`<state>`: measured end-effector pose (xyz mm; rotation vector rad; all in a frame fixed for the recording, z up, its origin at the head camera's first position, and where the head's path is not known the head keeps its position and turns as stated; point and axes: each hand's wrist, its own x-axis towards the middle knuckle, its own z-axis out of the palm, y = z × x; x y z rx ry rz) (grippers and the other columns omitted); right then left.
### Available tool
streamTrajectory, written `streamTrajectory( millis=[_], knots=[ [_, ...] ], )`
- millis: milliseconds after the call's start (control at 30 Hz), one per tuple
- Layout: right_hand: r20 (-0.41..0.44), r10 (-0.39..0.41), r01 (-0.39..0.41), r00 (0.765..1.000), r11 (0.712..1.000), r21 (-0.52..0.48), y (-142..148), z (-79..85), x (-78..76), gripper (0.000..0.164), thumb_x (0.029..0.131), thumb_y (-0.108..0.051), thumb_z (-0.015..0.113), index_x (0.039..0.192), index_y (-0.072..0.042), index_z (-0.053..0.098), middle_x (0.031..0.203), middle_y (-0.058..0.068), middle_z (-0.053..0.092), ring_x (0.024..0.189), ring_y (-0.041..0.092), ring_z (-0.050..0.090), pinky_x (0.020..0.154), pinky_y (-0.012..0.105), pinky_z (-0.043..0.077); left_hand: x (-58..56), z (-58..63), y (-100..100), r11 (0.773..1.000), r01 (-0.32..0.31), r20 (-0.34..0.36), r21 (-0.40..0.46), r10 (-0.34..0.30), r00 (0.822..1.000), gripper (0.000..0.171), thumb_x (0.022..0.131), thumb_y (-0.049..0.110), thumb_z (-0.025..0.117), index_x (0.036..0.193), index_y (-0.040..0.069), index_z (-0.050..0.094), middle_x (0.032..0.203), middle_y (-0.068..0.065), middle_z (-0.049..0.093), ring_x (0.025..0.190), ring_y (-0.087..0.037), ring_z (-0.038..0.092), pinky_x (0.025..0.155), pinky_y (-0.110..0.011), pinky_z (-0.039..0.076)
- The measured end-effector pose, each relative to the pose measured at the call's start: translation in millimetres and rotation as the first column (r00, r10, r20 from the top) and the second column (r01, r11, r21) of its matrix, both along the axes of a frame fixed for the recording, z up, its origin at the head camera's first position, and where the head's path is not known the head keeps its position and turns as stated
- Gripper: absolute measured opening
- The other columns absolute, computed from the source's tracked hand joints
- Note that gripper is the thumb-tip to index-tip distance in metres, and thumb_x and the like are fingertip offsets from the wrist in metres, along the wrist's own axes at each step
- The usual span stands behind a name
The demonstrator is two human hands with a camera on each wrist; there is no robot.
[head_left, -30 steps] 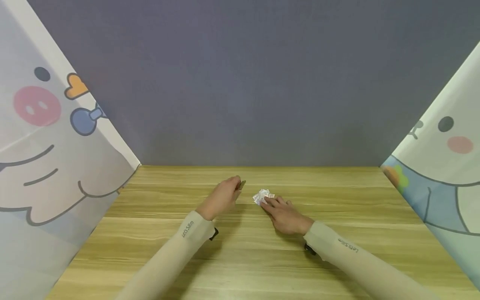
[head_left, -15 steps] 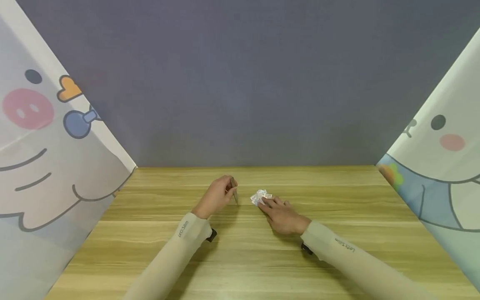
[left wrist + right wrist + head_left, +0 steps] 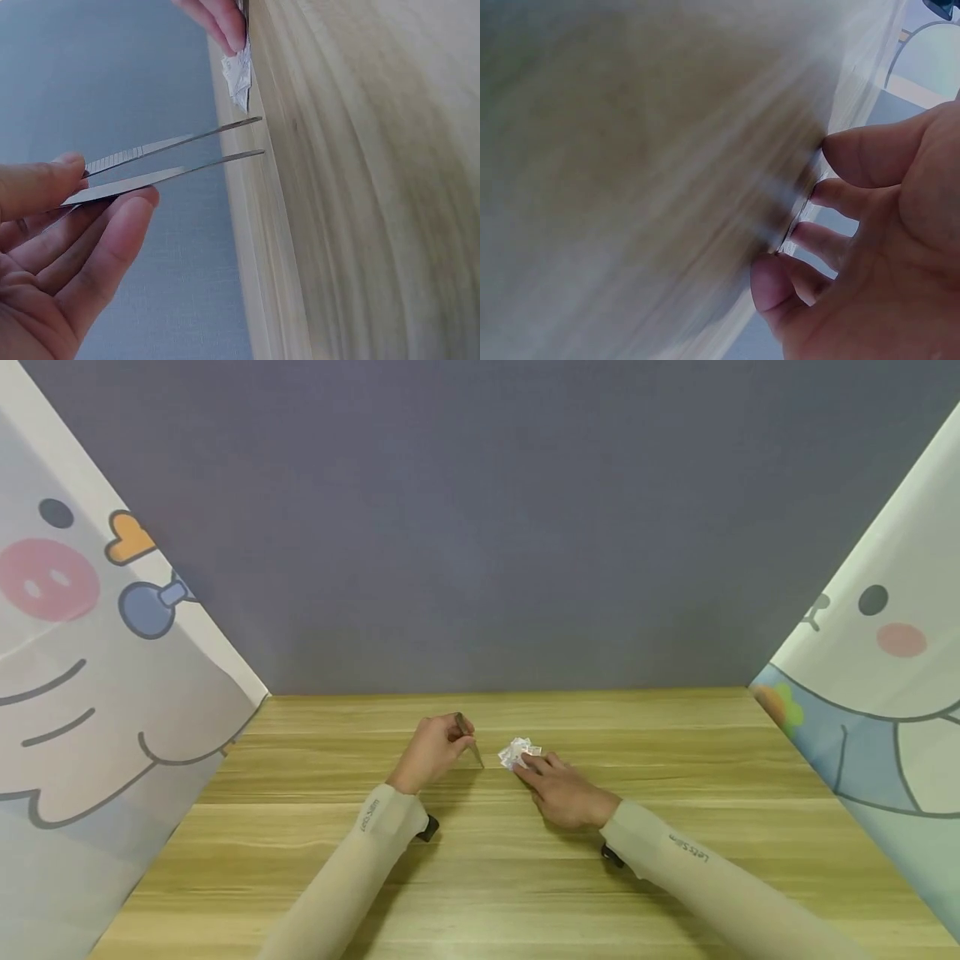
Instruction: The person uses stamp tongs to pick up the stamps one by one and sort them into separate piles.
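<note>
Metal tweezers point(image 3: 157, 176) are pinched between the thumb and fingers of my left hand point(image 3: 432, 752), their two tips apart and pointing down close to the table. A small pile of white printed paper pieces point(image 3: 516, 752) lies on the table just right of the tweezers' tips. My right hand point(image 3: 568, 793) rests its fingertips on the near right part of that pile, fingers spread and lightly bent. In the right wrist view the fingertips point(image 3: 772, 289) touch the tabletop, and the paper shows only as a thin edge.
The wood-grain table point(image 3: 495, 877) spreads around both hands. A grey panel point(image 3: 480, 527) rises behind it, with cartoon-printed panels on the left point(image 3: 172, 710) and right point(image 3: 892, 727).
My left hand has turned and shifted slightly left, bringing the tweezers from mostly hidden to pointing down toward the table. The right hand stays on the papers. The head view has shifted slightly.
</note>
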<state>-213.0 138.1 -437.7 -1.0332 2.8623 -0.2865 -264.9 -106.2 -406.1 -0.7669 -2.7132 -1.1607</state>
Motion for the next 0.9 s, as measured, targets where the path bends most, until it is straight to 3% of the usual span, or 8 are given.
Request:
streamTrajectory(
  millis=[233,533,733,900],
  knots=[
    [-0.026,0.019,-0.019,0.999,1.0,-0.007,0.0,-1.2,-1.2,0.047,0.099,-0.009,0.045,0.143,0.001,0.036,0.146,0.022,0.032,0.12,0.033,0.038,0.097,0.046,0.039,-5.0,2.0,10.6,0.999,-0.035,0.026,0.018,0.034,0.999,0.005,0.091,0.013,0.065,0.096,0.011,0.067,0.084,-0.001,0.07,0.076,-0.017,0.068,0.06,-0.026,0.053],
    [-0.028,0.022,-0.022,0.999,1.0,0.009,-0.3,-1.6,-2.1,0.047,0.099,-0.009,0.045,0.144,0.002,0.035,0.146,0.023,0.031,0.124,0.035,0.037,0.099,0.047,0.037,-22.4,-3.6,39.6,0.965,-0.097,0.139,0.243,0.064,0.988,0.007,0.091,0.008,0.064,0.094,0.002,0.064,0.084,-0.011,0.069,0.076,-0.028,0.069,0.057,-0.025,0.056],
    [-0.011,0.015,-0.015,1.0,1.0,-0.004,-3.2,-1.2,0.0,0.047,0.099,-0.009,0.044,0.144,0.003,0.034,0.146,0.024,0.03,0.124,0.035,0.037,0.099,0.047,0.037,-25.7,-10.0,47.8,0.962,-0.15,0.136,0.229,0.121,0.983,0.006,0.092,0.01,0.063,0.092,0.003,0.064,0.081,-0.008,0.069,0.07,-0.019,0.068,0.054,-0.022,0.054],
    [-0.007,0.007,-0.007,1.0,1.0,0.004,-2.2,-1.7,0.5,0.047,0.1,-0.009,0.043,0.144,0.003,0.034,0.147,0.024,0.029,0.125,0.035,0.036,0.099,0.047,0.037,-26.0,-11.6,49.9,0.96,-0.173,0.138,0.219,0.145,0.98,0.008,0.092,0.01,0.064,0.093,0.003,0.064,0.08,-0.008,0.068,0.069,-0.018,0.067,0.053,-0.023,0.054]
  ],
)
